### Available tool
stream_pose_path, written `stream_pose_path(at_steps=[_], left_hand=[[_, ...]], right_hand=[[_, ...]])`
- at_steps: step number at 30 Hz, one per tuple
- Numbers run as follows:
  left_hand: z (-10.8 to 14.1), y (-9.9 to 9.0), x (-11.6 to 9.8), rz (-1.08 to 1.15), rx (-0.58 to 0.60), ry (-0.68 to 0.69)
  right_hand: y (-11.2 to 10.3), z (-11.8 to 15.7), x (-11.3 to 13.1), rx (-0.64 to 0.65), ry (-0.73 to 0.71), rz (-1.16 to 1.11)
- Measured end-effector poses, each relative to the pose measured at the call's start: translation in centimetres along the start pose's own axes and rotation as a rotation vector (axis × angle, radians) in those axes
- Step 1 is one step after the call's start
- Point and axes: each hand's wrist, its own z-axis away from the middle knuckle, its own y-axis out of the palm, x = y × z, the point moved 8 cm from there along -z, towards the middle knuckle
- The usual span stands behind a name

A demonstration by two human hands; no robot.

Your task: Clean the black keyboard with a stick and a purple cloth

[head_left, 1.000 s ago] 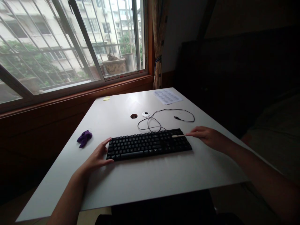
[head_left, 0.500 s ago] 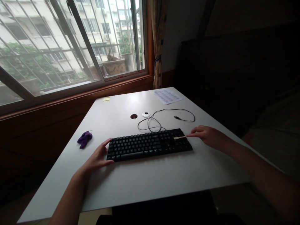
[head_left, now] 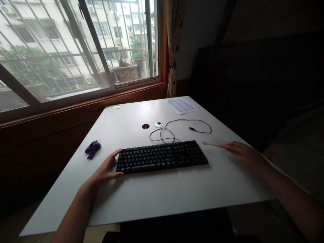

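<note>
A black keyboard (head_left: 162,157) lies flat on the white table (head_left: 152,199). My left hand (head_left: 107,167) grips its left end, thumb at the front edge and fingers at the back corner. Off the keyboard's right end, my right hand (head_left: 239,152) pinches a thin, pale stick (head_left: 212,144) that looks like a small brush or swab. Its tip points left and is apart from the keys. Behind the keyboard a black cable (head_left: 186,120) loops over the tabletop, ending in a USB plug (head_left: 192,129).
A crumpled purple cloth (head_left: 92,149) lies at the left. Toward the back are a yellow note (head_left: 116,107), printed sheets (head_left: 183,105), a round hole (head_left: 145,126) and a white ring-shaped cover (head_left: 158,125). A barred window and a curtain stand beyond.
My right hand has moved right with the stick, whose tip has left the keyboard's right-hand keys. My left hand remains on the keyboard's left end. The view has shifted slightly.
</note>
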Motion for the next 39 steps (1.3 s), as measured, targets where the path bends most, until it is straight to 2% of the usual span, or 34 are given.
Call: stream_pose_path(at_steps=[4, 8, 15, 21, 26, 31, 35, 39], left_hand=[[0.0, -0.1, 0.5, -0.018, -0.032, 0.014], [0.0, -0.1, 0.2, 0.056, -0.046, 0.029], [0.1, -0.2, -0.3, 0.06, -0.031, 0.01], [0.2, -0.2, -0.3, -0.005, -0.015, -0.018], [0.4, -0.4, -0.2, -0.036, -0.019, -0.111], [0.2, -0.4, -0.7, -0.039, -0.041, -0.063], [-0.1, -0.7, -1.0, -0.055, -0.098, -0.001], [0.1, -1.8, -0.8, -0.111, -0.215, -0.001]], right_hand=[[2.2, -1.9, 2.2, -0.083, 0.07, 0.035], [3.9, -3.9, 4.5, -0.177, 0.115, 0.073], [6.0, -5.2, 6.5, -0.245, 0.042, 0.193], [6.1, -4.8, 6.8, -0.243, -0.006, 0.214], [5.9, -4.9, 7.1, -0.259, -0.038, 0.22], [6.1, -5.0, 7.3, -0.245, -0.065, 0.206], [6.0, -4.9, 7.7, -0.234, -0.084, 0.21], [5.9, -4.8, 8.0, -0.235, -0.099, 0.198]])
